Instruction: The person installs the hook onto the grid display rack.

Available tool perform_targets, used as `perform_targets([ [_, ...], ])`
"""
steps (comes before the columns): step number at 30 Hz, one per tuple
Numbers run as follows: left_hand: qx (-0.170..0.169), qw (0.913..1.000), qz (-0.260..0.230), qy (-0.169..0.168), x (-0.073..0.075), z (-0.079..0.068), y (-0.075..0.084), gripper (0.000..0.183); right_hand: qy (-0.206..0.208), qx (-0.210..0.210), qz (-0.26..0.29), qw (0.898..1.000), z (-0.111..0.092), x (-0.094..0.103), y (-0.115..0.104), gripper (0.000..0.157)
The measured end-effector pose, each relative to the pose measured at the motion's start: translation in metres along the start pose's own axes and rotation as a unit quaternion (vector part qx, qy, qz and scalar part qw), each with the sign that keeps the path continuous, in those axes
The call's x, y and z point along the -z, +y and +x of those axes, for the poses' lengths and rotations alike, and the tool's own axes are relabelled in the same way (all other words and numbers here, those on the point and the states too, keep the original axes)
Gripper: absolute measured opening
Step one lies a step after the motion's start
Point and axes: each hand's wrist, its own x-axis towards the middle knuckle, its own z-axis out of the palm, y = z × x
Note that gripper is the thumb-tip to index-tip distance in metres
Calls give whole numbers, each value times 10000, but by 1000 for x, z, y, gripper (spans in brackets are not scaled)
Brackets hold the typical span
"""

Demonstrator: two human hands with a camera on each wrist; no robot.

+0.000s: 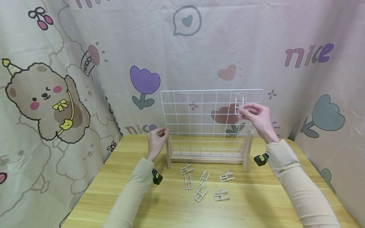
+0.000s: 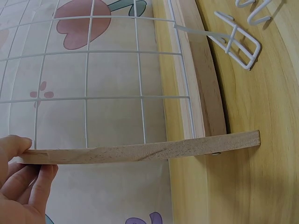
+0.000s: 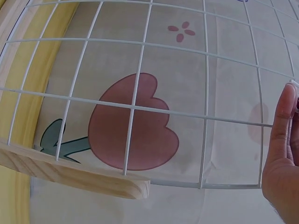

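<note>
A white wire grid panel [image 1: 211, 90] stands upright in a wooden stand [image 1: 206, 159]. At the panel's upper right, my right hand [image 1: 258, 117] pinches a white wire hook [image 1: 236, 107] between thumb and fingers, close in front of the grid wires. Only part of that hand [image 3: 282, 149] shows at the right wrist view's edge, and the hook is mostly hidden there. My left hand [image 1: 156, 141] grips the top end of the stand's left wooden upright [image 2: 117, 152], thumb on one side and fingers on the other in the left wrist view.
Several more white wire hooks, such as one hook [image 1: 188, 182] and another hook [image 1: 221, 195], lie on the wooden table [image 1: 171, 209] before the stand. A printed curtain [image 1: 114, 38] hangs behind and at both sides. The stand's right upright [image 1: 247, 152] rises below my right hand.
</note>
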Motion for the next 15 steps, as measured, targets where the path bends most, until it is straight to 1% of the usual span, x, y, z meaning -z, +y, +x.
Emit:
perform_targets([
  [5,7,10000,-14,17,0,0,0,25,59,-11,10,10000,1,-3,1,11],
  [15,1,10000,-53,32,0,0,0,26,159,-204,119,9996,-1,-2,4,10],
])
